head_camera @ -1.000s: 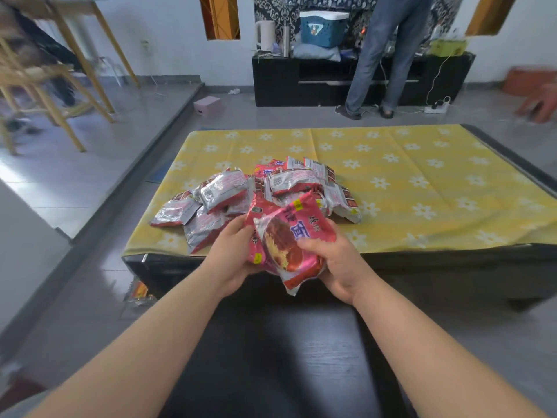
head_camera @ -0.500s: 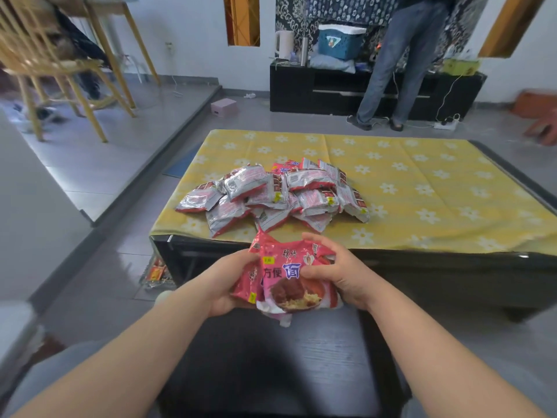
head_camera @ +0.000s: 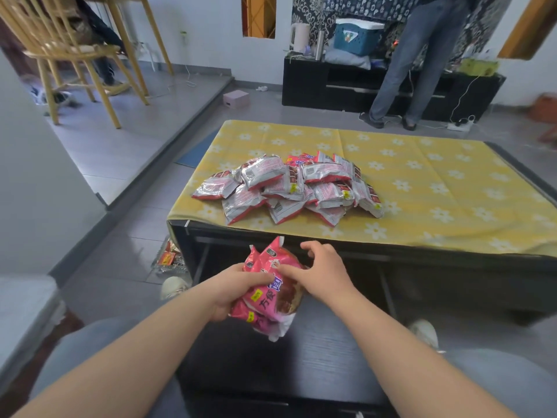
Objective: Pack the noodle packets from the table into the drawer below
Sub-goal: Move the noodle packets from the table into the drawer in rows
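pink noodle packets (head_camera: 271, 292) now lower, over the open drawer (head_camera: 301, 357); left grip (head_camera: 238, 292) closed around them; right grip (head_camera: 319, 274) half-open on top

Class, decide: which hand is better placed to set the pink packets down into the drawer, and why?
Left. The left hand has its grip closed around the pink packets over the open drawer; the right hand only rests fingers on top.

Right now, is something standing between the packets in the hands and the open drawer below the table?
Nothing visible does. The left hand grips the pink packets directly over the pulled-out drawer; the right hand rests on them.
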A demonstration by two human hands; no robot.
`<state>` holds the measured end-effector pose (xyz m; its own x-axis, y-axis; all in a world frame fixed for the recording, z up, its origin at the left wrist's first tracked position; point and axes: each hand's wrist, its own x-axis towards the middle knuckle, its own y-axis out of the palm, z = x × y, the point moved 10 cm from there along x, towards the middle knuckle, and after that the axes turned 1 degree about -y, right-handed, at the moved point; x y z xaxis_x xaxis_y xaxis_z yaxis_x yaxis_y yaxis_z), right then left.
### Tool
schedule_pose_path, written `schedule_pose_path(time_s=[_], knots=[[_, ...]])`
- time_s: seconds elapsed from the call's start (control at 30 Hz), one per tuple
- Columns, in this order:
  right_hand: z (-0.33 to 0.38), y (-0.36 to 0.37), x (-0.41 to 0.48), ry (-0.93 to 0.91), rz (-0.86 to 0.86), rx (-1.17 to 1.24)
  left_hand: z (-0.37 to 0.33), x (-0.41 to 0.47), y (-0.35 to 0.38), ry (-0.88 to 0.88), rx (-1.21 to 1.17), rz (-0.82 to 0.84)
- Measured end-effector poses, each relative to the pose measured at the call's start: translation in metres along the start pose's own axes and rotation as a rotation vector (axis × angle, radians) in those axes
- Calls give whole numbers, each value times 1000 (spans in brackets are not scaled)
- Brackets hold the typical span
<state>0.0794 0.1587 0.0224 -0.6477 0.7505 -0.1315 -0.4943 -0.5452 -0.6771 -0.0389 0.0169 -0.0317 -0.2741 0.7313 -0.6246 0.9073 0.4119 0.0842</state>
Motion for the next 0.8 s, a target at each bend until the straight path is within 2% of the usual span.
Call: schedule_pose_path(time_s=[0.07, 0.13, 0.23, 0.33, 0.57, 0.8], knots=[[-5, 27, 2, 73, 77, -8, 5, 7, -11, 44, -6, -36], [-12, 60, 0, 155, 224, 120, 9, 14, -18, 73, -18, -33], [-21, 99, -7, 273, 387, 405, 22, 22, -27, 20, -49, -49], [-37, 131, -8, 333, 449, 483, 41, 33, -37, -37, -35, -79], [-59, 196, -20, 345, 634, 367, 101, 41, -47, -286, -44, -96], [-64, 241, -42, 279, 773, 228, 147, 34, -58, -533, 134, -69]])
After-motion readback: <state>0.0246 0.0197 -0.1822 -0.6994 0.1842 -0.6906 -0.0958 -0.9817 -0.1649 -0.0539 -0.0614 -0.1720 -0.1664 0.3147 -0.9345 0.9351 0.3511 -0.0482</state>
